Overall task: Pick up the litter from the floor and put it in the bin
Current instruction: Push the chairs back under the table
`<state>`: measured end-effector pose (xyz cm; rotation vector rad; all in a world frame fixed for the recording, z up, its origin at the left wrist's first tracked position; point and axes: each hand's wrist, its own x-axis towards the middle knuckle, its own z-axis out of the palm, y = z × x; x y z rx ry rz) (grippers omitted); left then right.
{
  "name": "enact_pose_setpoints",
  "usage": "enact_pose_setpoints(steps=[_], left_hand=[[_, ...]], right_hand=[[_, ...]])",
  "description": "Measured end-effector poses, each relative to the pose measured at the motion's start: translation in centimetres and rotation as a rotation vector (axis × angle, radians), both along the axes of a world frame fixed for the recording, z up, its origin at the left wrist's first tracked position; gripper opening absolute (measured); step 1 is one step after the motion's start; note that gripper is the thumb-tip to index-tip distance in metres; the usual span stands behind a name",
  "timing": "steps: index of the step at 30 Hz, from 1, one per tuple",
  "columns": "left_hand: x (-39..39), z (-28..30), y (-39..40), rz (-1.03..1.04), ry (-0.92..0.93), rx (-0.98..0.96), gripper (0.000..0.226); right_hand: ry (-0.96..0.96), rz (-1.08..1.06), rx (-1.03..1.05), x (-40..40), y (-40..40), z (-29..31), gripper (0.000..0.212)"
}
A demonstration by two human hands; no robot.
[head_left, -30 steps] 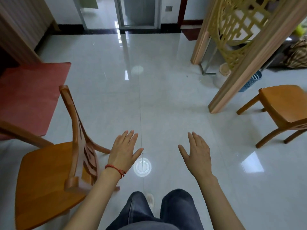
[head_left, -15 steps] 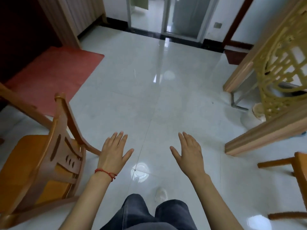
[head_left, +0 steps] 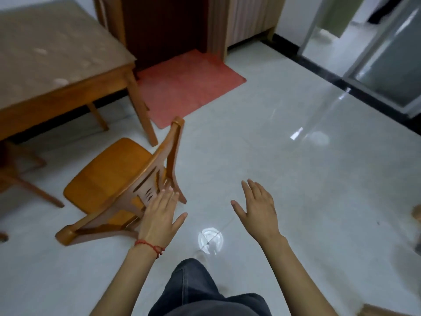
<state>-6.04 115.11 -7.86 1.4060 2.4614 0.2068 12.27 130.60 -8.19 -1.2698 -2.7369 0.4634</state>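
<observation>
1. Both hands are held out in front with fingers straight and spread, holding nothing: the left hand [head_left: 159, 216], with a red string bracelet [head_left: 149, 245] at the wrist, hangs in front of the back of a small wooden chair [head_left: 118, 183]; whether it touches the chair cannot be told. The right hand [head_left: 258, 207] hovers over bare floor [head_left: 296, 179].
2. Since a second ago the view has swung left: the lattice screen, the stool and the blue basket behind the screen have gone out of sight, and a wooden surface [head_left: 57, 62] with a beige top, the red mat [head_left: 184, 85] and a dark doorway now fill the upper left.
3. No litter shows on the glossy tiles; only ceiling-light reflections [head_left: 210, 239] and a tiny dark speck at the far right, too small to identify. No bin is in view either.
4. My judgement: the person is scanning for litter, and nothing has been picked up yet. Under the surface and around the chair seem the likely places to check next.
</observation>
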Motion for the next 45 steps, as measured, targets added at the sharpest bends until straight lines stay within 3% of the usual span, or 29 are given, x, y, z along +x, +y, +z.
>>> enact_pose_setpoints(steps=[8, 12, 17, 21, 23, 27, 31, 33, 35, 39, 45], left_hand=[[-1.2, 0.2, -1.7, 0.243, 0.005, 0.003, 0.082], [-0.7, -0.5, -2.8, 0.408, 0.028, 0.041, 0.052], [0.9, -0.5, -3.5, 0.654, 0.035, -0.004, 0.054], [2.3, 0.1, -2.9, 0.849, 0.006, 0.007, 0.084], [2.6, 0.1, -2.3, 0.938, 0.026, 0.070, 0.083], [2.1, -0.7, -1.1, 1.258, 0.017, 0.357, 0.058], [-0.4, -0.2, 0.5, 1.621, -0.229, 0.756, 0.057], [-2.1, 0.0, 0.7, 1.760, -0.394, 0.874, 0.058], [-3.4, -0.1, 0.9, 1.812, -0.449, 0.955, 0.051], [-4.4, -0.5, 1.7, 1.851, -0.389, 1.059, 0.039], [-5.4, -1.4, 1.0, 1.851, -0.331, 1.071, 0.028]], right_hand=[[-0.015, 0.326, 0.027, -7.4, 2.3, 0.4, 0.059], [-0.041, 0.514, 0.040, -10.8, 2.9, -0.1, 0.059], [-0.037, 0.717, 0.073, -14.4, 3.8, -0.6, 0.060], [-0.002, 0.857, 0.113, -16.3, 5.3, -0.9, 0.057], [0.027, 0.880, 0.126, -17.1, 6.1, -1.0, 0.057], [0.100, 0.770, -0.136, -18.5, 6.6, -0.9, 0.051], [0.212, 0.500, -0.649, -20.8, 5.6, -0.5, 0.041], [0.225, 0.369, -0.783, -22.2, 5.1, -0.6, 0.038], [0.258, 0.277, -0.824, -23.4, 4.6, -0.7, 0.038], [0.324, 0.197, -0.817, -24.2, 3.7, -1.2, 0.035], [0.360, 0.186, -0.776, -25.0, 3.5, -2.0, 0.024]])
